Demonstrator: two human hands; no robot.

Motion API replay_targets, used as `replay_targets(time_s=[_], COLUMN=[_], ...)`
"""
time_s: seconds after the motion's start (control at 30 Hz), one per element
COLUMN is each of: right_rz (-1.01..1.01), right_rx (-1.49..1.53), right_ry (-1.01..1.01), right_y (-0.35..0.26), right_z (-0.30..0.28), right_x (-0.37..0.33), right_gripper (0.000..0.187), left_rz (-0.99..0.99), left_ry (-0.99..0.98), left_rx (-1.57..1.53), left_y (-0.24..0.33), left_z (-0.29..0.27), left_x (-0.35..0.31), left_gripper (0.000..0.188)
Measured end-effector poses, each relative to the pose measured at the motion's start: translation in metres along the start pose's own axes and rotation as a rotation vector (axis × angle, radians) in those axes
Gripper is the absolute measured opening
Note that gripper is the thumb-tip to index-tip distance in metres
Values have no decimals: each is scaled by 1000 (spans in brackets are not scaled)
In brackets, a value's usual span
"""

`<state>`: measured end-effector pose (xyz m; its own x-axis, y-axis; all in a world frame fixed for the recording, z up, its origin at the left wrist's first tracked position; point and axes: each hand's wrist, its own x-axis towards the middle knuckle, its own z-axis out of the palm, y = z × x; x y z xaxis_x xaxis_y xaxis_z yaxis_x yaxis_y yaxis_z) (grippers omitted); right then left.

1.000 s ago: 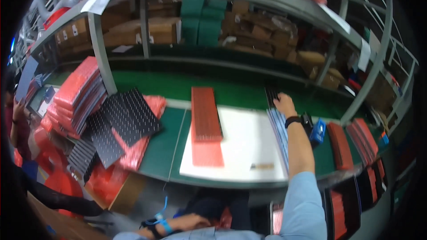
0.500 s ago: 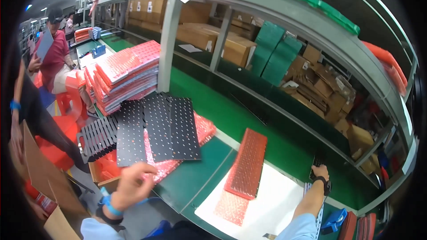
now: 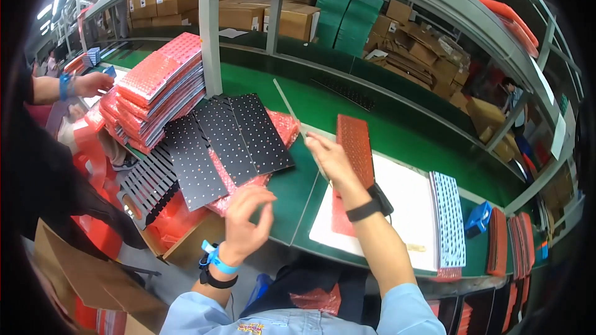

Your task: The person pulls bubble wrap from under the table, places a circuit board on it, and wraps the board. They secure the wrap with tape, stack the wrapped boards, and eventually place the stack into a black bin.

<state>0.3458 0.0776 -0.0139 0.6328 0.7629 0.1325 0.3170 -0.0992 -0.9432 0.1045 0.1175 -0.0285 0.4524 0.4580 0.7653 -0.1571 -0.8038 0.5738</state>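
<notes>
My right hand (image 3: 330, 160) grips a thin flat panel (image 3: 287, 100), seen nearly edge-on, tilted over the green bench beside the red-wrapped panel. Its broad face is hidden. Fingers loosely bent and apart, my left hand (image 3: 249, 220) holds nothing and hovers before the bench edge, near the black perforated panels (image 3: 233, 142). Those lie overlapping on pink bubble wrap (image 3: 282, 125). A panel in red bubble wrap (image 3: 355, 142) rests on a white sheet (image 3: 403, 205), just beyond my right wrist.
A tall stack of pink bubble-wrapped panels (image 3: 161, 74) stands at the left, with a co-worker's hand (image 3: 93, 84) beside it. On the right are a blue-white perforated stack (image 3: 448, 217), a blue tape dispenser (image 3: 478, 218) and red-edged panels (image 3: 496, 242). A dark panel (image 3: 344, 93) lies on the green conveyor.
My right hand has come from the far right to the middle, now with the thin panel in it. My left hand has shifted right, its fingers more spread. The view has turned.
</notes>
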Motion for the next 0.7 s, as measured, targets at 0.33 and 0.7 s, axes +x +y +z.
replay_targets(time_s=[0.33, 0.7], right_rz=[130, 127], right_rx=[-1000, -1057], right_ry=[128, 149], right_y=[-27, 90], right_z=[36, -210], right_x=[-28, 213], right_gripper=[64, 79], left_rz=[-187, 78], left_ry=[47, -43], left_rx=[-28, 157], left_y=[8, 5], left_z=[-20, 46], left_x=[-19, -28], left_gripper=[16, 15])
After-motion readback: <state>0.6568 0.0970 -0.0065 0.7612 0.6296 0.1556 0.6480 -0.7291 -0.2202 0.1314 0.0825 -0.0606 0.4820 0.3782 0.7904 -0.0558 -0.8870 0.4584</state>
